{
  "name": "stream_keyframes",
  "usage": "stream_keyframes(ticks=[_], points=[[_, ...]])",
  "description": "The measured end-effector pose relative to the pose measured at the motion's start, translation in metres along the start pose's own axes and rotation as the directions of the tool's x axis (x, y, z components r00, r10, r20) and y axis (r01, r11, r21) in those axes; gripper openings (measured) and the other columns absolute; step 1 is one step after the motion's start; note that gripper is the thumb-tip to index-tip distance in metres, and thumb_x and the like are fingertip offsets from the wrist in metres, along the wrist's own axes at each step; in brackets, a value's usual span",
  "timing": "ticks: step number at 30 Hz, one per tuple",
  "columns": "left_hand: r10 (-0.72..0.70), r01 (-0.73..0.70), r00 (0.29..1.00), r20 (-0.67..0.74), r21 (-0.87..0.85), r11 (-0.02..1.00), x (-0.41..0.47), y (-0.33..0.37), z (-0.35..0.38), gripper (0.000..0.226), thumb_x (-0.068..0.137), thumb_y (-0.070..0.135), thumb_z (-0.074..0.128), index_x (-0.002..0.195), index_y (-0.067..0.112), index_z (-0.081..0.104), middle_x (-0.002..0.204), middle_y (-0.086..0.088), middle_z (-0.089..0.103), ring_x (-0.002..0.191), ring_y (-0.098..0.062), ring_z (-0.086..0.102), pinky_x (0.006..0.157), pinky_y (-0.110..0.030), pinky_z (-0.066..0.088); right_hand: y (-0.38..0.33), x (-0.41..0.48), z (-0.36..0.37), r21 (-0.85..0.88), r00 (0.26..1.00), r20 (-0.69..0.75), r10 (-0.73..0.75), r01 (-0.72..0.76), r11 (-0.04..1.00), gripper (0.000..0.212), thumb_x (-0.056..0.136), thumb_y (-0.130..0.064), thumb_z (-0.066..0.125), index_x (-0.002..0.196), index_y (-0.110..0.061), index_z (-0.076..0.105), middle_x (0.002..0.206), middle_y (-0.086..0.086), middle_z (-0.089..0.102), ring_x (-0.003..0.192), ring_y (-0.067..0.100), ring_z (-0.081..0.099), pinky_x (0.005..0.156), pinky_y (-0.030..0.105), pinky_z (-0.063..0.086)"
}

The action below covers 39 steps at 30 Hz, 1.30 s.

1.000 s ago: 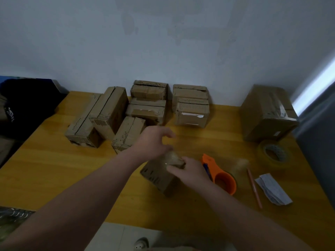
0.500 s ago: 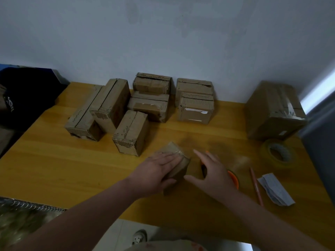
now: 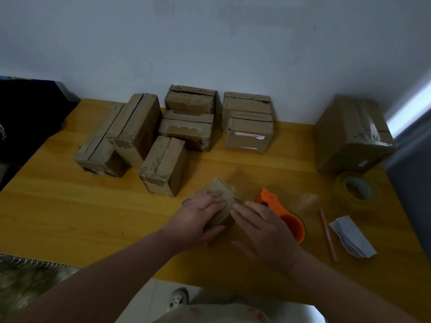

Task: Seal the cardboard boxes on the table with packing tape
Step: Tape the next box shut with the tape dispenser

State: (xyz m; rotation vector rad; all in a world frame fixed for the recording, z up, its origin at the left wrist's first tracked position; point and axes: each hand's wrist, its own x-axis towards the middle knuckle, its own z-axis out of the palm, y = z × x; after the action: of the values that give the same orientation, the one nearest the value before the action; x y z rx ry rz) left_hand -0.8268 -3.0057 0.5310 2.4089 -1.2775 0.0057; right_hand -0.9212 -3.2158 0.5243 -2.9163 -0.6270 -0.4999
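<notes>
Left grip (image 3: 198,217) lies over the small box (image 3: 221,190), fingers spread across its top and the thumb tucked against its near face, so the box is held between them. Right grip (image 3: 268,234) is spread with straight fingers, holding nothing, its fingertips (image 3: 235,208) touching the right end of the same box. That box sits around the middle of the desk (image 3: 70,217), somewhat toward the near edge, and its top shines with clear tape. Just beside the right grip, on its far right side, lies an orange tape dispenser (image 3: 292,226). Near the right edge lie a pencil (image 3: 327,234) and a folded paper (image 3: 352,236), side by side but apart, with a tape roll (image 3: 341,185) flat on the desk beyond them. A large box (image 3: 352,136) stands in the far right corner. A cluster of boxes (image 3: 163,166) sits along the far edge toward the left, some stacked against the wall (image 3: 210,43), the closest one near the small box but apart from it.
</notes>
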Motion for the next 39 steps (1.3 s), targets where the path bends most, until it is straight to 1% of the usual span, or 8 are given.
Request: stream_keyframes(ticks=[7, 12, 17, 22, 28, 32, 35, 39], points=[[0.03, -0.03, 0.999, -0.023, -0.001, 1.0, -0.001, -0.003, 0.004, 0.048, 0.085, 0.045, 0.054, 0.116, 0.01, 0.064, 0.114, -0.005, 0.064, 0.117, -0.018, 0.053, 0.109, -0.035, 0.032, -0.004, 0.016, 0.002, 0.065, 0.994, 0.044, 0.098, -0.1, 0.993, 0.054, 0.086, -0.045, 0.051, 0.127, -0.012, 0.063, 0.129, 0.004, 0.063, 0.126, 0.02, 0.045, 0.103, 0.036, 0.037], [0.029, -0.029, 0.999, -0.031, 0.0, 1.0, -0.002, -0.001, 0.004, 0.046, 0.086, 0.044, 0.055, 0.115, 0.01, 0.065, 0.11, -0.005, 0.064, 0.111, -0.017, 0.055, 0.103, -0.031, 0.035, -0.001, 0.02, -0.007, 0.208, 0.958, -0.129, 0.258, -0.228, 0.951, 0.039, 0.086, -0.041, 0.057, 0.109, -0.013, 0.069, 0.109, 0.001, 0.068, 0.109, 0.018, 0.053, 0.089, 0.033, 0.047], [0.022, -0.022, 1.0, -0.016, -0.012, 1.0, -0.003, -0.001, 0.005, 0.045, 0.086, 0.044, 0.054, 0.117, 0.013, 0.063, 0.112, -0.004, 0.062, 0.112, -0.019, 0.055, 0.103, -0.035, 0.038, -0.002, 0.05, -0.006, 0.49, 0.691, 0.244, 0.68, -0.693, 0.529, 0.047, 0.079, -0.037, 0.076, 0.121, -0.022, 0.059, 0.104, -0.008, 0.058, 0.101, 0.007, 0.048, 0.082, 0.023, 0.04], [0.048, -0.048, 0.999, -0.006, 0.017, 0.999, -0.003, 0.0, 0.002, 0.047, 0.088, 0.046, 0.051, 0.115, 0.012, 0.065, 0.11, -0.004, 0.064, 0.11, -0.019, 0.057, 0.1, -0.03, 0.035, -0.002, 0.061, 0.006, 0.597, 0.634, 0.221, 0.741, -0.689, 0.411, 0.008, 0.082, -0.024, 0.076, 0.085, -0.017, 0.074, 0.078, -0.01, 0.067, 0.072, -0.001, 0.059, 0.065, 0.014, 0.043], [0.058, -0.068, 0.991, -0.124, -0.077, 0.995, 0.004, 0.0, -0.005, 0.036, 0.093, 0.036, 0.047, 0.102, 0.01, 0.071, 0.097, -0.006, 0.068, 0.095, -0.018, 0.058, 0.089, -0.027, 0.046, -0.002, 0.06, 0.01, 0.618, 0.631, 0.156, 0.76, -0.662, 0.423, 0.025, 0.089, -0.027, 0.069, 0.065, -0.023, 0.062, 0.057, -0.012, 0.055, 0.055, 0.0, 0.051, 0.051, 0.015, 0.034], [-0.184, 0.179, 0.946, -0.267, -0.046, 0.983, 0.012, -0.008, -0.016, 0.028, 0.083, 0.033, 0.065, 0.101, 0.012, 0.064, 0.101, -0.005, 0.059, 0.09, -0.021, 0.056, 0.074, -0.037, 0.054, -0.006, 0.065, 0.006, 0.623, 0.612, 0.218, 0.76, -0.687, 0.374, 0.01, 0.089, -0.033, 0.067, 0.084, -0.024, 0.067, 0.074, -0.014, 0.06, 0.069, -0.004, 0.054, 0.059, 0.015, 0.039], [-0.435, 0.41, 0.886, -0.162, -0.166, 0.897, 0.016, -0.017, -0.019, 0.072, 0.076, 0.042, 0.076, 0.134, 0.012, 0.046, 0.132, -0.005, 0.044, 0.12, -0.018, 0.044, 0.099, -0.026, 0.038, -0.01, 0.069, 0.007, 0.64, 0.583, 0.263, 0.769, -0.702, 0.313, 0.019, 0.087, -0.032, 0.07, 0.104, -0.022, 0.07, 0.092, -0.014, 0.063, 0.088, 0.001, 0.058, 0.067, 0.01, 0.042], [-0.411, 0.437, 0.899, 0.15, -0.279, 0.855, 0.021, -0.027, -0.02, 0.081, 0.088, 0.042, 0.063, 0.152, 0.017, 0.019, 0.151, -0.001, 0.031, 0.135, -0.018, 0.034, 0.109, -0.031, 0.035, -0.013, 0.075, 0.008, 0.663, 0.492, 0.243, 0.836, -0.713, 0.228, 0.014, 0.092, -0.025, 0.064, 0.098, -0.016, 0.073, 0.082, -0.015, 0.062, 0.079, -0.003, 0.056, 0.061, 0.009, 0.038]])
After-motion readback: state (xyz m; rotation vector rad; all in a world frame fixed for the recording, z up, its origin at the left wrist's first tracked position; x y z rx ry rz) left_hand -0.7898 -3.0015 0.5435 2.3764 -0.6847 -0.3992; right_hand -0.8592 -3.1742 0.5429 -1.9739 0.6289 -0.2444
